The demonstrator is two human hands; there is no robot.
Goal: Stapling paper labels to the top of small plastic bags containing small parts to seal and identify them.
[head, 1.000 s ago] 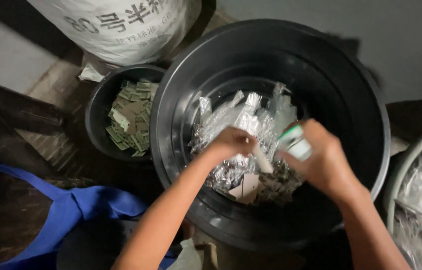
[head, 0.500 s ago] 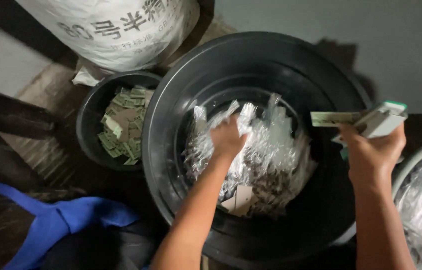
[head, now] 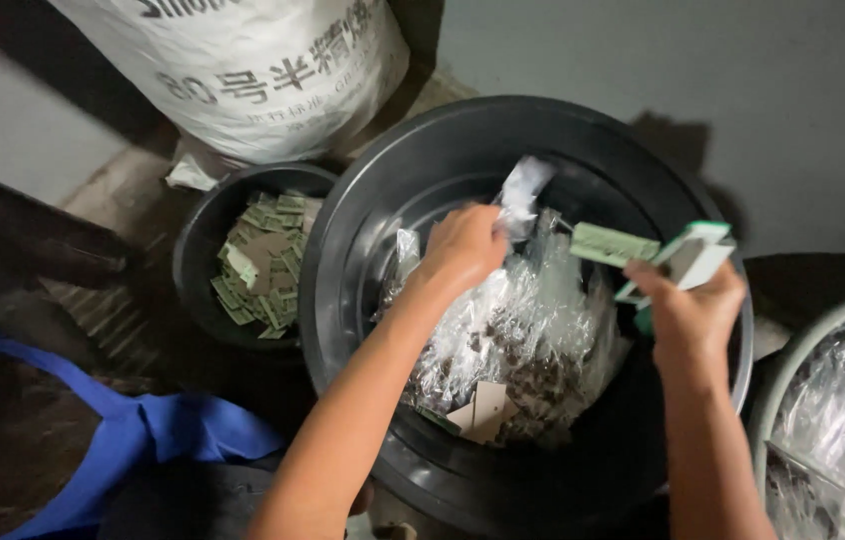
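Pinching a crinkled clear plastic wrapper [head: 521, 190], the left hand [head: 463, 245] lifts it above the far side of the big black round plastic tub [head: 373, 200], its long axis running up toward the tub's far rim. The right hand [head: 688, 305] is closed around a white and green flat packet [head: 688, 260] over the tub's right edge, with a green card strip [head: 613, 243] pointing left from it. Heaped clear plastic wrappers [head: 523, 330] fill the tub's bottom. A smaller black bucket of green paper slips [head: 263, 255] stands just beside the tub's left rim, below a white woven sack [head: 263, 70].
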